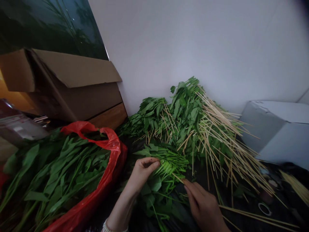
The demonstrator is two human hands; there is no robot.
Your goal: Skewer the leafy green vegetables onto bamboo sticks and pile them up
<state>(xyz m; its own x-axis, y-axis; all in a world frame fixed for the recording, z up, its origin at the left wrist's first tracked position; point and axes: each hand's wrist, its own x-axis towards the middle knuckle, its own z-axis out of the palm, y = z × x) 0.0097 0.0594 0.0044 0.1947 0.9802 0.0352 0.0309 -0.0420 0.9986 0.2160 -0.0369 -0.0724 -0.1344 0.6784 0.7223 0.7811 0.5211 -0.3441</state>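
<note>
My left hand (pixel 142 174) is closed in a pinch at the left end of a row of cut green stems (pixel 166 167), part of a small leafy bunch. My right hand (pixel 204 204) grips a thin bamboo skewer (pixel 178 177), which points left into those stems. Loose leaves (pixel 154 187) hang below and between my hands. Just beyond lies a heap of skewered leafy greens (pixel 190 109), with many pale skewer ends (pixel 224 125) fanning out to the right. The fingertips of my left hand partly hide what they pinch.
A red plastic bag (pixel 114 145) full of long leafy greens (pixel 65 167) stands at the left. Behind it is an open cardboard box (pixel 84 93). A white box (pixel 275 129) sits at the right, near loose skewers (pixel 260 217) and a roll of tape (pixel 265 208). A white wall (pixel 205 42) rises behind.
</note>
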